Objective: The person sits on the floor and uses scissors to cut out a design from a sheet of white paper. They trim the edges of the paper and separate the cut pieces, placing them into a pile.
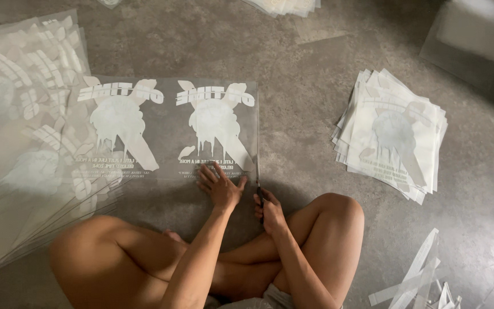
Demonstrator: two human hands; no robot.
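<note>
On a grey mottled floor (315,86), a person sits cross-legged, bare knees spread to either side, and works over a clear film sheet (170,129) printed with two matching white designs side by side. The left hand (220,186) lies flat, fingers spread, pressing down the sheet's near edge just below the right-hand design. The right hand (270,210) is closed around the dark handles of a pair of scissors (259,197), whose blades point away from the body and meet the film at its right-hand edge, beside the left hand; the blades themselves are too small to make out in detail. The sheet lies directly in front of the person's shins, its left part running under a broad, fanned pile of uncut printed film (27,131) that covers the floor on the person's left. To the right, well apart from the hands, sits a neat stack of cut square pieces (393,134) bearing the same white design. Near the right knee, at the lower right, lies a scatter of narrow offcut strips (418,277). More sheets (284,6) show at the top edge, and blurred pale sheets (473,28) lie in the upper right corner.
</note>
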